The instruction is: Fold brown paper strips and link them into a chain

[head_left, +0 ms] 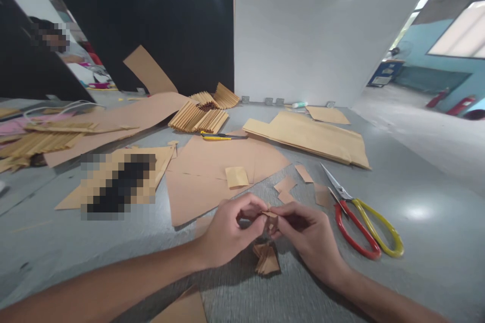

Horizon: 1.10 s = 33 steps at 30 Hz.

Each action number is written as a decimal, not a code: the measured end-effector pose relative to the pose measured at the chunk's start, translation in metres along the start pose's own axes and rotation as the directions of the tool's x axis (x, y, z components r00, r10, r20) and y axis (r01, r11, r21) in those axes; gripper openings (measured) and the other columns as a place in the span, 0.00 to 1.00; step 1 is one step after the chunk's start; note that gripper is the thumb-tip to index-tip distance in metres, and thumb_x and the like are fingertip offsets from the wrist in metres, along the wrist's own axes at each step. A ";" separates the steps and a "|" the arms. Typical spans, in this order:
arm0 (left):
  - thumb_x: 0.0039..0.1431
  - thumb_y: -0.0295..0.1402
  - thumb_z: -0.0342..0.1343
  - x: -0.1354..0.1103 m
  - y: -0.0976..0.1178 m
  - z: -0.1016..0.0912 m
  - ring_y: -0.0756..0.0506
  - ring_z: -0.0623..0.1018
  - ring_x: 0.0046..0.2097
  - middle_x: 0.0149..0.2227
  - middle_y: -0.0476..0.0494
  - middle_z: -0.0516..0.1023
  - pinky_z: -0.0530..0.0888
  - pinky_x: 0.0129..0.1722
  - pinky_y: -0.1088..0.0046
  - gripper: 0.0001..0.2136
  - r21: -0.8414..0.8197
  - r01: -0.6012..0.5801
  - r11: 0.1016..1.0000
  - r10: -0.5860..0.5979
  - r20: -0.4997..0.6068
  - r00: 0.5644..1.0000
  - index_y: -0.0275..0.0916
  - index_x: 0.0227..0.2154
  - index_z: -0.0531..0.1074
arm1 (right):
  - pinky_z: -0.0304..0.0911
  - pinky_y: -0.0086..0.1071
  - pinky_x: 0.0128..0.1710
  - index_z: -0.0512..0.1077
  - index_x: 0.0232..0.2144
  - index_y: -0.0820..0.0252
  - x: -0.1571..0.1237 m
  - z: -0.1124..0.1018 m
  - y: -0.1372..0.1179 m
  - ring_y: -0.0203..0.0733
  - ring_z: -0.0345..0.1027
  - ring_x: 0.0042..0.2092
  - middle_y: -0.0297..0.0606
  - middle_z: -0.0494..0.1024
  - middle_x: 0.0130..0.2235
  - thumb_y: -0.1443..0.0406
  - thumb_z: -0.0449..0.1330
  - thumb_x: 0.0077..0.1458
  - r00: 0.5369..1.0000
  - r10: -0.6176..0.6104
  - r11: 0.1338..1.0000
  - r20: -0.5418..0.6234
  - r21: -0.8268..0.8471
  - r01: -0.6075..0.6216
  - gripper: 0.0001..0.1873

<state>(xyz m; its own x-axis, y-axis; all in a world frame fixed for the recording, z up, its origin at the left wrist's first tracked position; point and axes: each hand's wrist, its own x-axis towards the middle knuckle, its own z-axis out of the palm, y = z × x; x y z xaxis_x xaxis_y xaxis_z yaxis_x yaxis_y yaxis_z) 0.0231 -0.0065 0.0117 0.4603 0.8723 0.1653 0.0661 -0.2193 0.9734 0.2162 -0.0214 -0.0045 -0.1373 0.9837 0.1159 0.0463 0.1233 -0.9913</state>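
My left hand (229, 229) and my right hand (308, 232) meet in front of me over the grey table (417, 181). Both pinch one small folded piece of brown paper (270, 218) between fingertips. Just below the hands a small stack of folded brown paper pieces (266, 259) lies on the table. A large brown paper sheet (212, 171) with a small square piece (237, 176) on it lies just beyond my hands. Scissors (359, 222) with one red and one yellow handle rest open to the right of my right hand.
Small paper scraps (291, 184) lie near the scissors. A stack of brown envelopes or sheets (310, 136) sits at back right, pleated paper fans (206, 111) and a yellow cutter (217, 136) at back centre. More pleated strips (41, 141) lie left. A person sits far left behind a partition.
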 end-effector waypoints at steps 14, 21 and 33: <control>0.65 0.29 0.53 0.001 0.000 0.002 0.45 0.82 0.36 0.35 0.44 0.83 0.77 0.37 0.71 0.03 0.000 -0.004 1.000 0.004 -0.005 1.000 0.39 0.40 0.69 | 0.76 0.32 0.32 0.78 0.33 0.58 -0.002 0.001 0.003 0.43 0.80 0.29 0.36 0.82 0.29 0.65 0.64 0.59 0.999 -0.054 0.991 0.002 -0.122 0.054 0.04; 0.66 0.29 0.53 0.001 0.001 0.001 0.45 0.83 0.36 0.34 0.44 0.82 0.77 0.38 0.71 0.03 0.015 0.010 1.000 -0.010 -0.003 1.000 0.39 0.40 0.70 | 0.75 0.30 0.33 0.78 0.35 0.57 -0.002 0.002 0.003 0.40 0.79 0.29 0.33 0.81 0.27 0.67 0.63 0.60 0.998 -0.051 0.995 0.040 -0.089 0.054 0.03; 0.68 0.29 0.49 0.001 -0.005 -0.001 0.46 0.81 0.39 0.37 0.45 0.81 0.75 0.39 0.72 0.07 0.077 -0.033 0.996 0.034 -0.003 0.999 0.39 0.45 0.70 | 0.76 0.30 0.33 0.77 0.38 0.58 0.002 -0.001 0.009 0.40 0.79 0.31 0.35 0.82 0.30 0.62 0.64 0.61 0.999 -0.021 0.999 0.039 0.040 0.019 0.05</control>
<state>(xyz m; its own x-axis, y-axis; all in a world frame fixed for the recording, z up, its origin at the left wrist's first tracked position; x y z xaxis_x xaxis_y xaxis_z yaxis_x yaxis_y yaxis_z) 0.0219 -0.0044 0.0076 0.4598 0.8656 0.1983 0.1186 -0.2812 0.9523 0.2173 -0.0186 -0.0128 -0.1768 0.9751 0.1339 0.0046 0.1368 -0.9906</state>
